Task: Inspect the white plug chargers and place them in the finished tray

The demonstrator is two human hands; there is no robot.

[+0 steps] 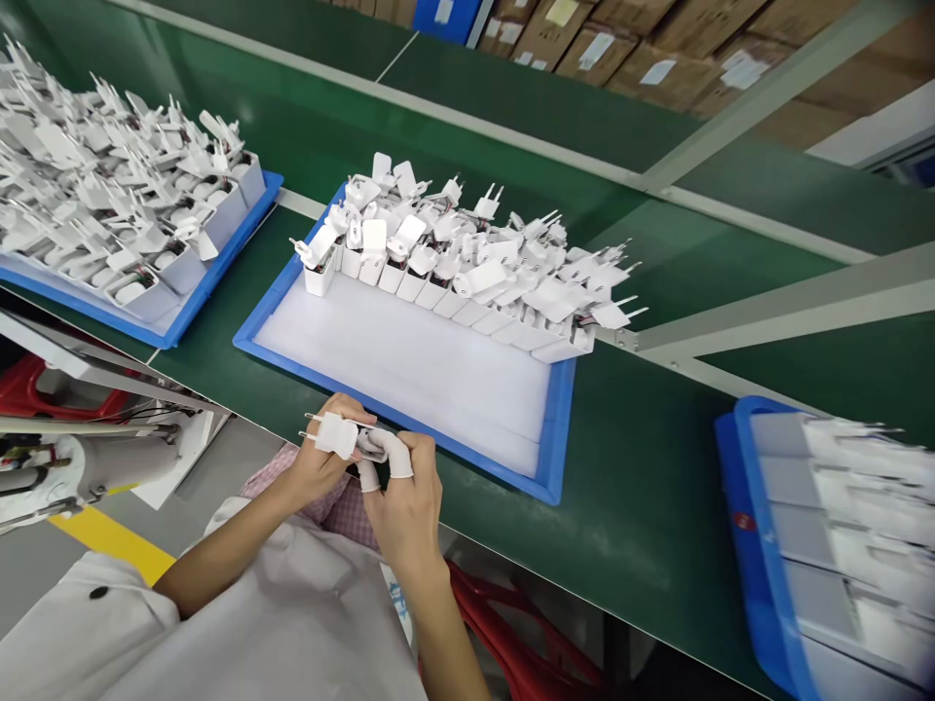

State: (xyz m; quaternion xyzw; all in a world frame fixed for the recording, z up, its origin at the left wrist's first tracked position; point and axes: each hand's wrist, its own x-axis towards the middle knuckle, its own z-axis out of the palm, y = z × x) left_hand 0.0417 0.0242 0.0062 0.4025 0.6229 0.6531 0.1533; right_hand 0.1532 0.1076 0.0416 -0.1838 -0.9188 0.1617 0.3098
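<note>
A white two-pin power adapter (336, 435) is held low in front of me, just off the front edge of the middle tray, its pins pointing left. My left hand (321, 469) grips its body from behind and below. White finger cots cover the thumb and index finger of my right hand (410, 501), which pinch the adapter's right end, where a hollow, open housing shows. My fingers partly hide that end. Behind my hands, a blue tray (321, 368) with a white liner bears rows of similar adapters (467, 263) with opened plug faces, along its far side.
At left, another blue tray (211, 297) is filled with adapters. A blue bin (743, 555) of white housings stands at right, partly blurred. Pale frame bars (774, 292) rise at the bench's back right. Cardboard boxes (657, 58) sit beyond. A red stool (511, 623) is below the bench.
</note>
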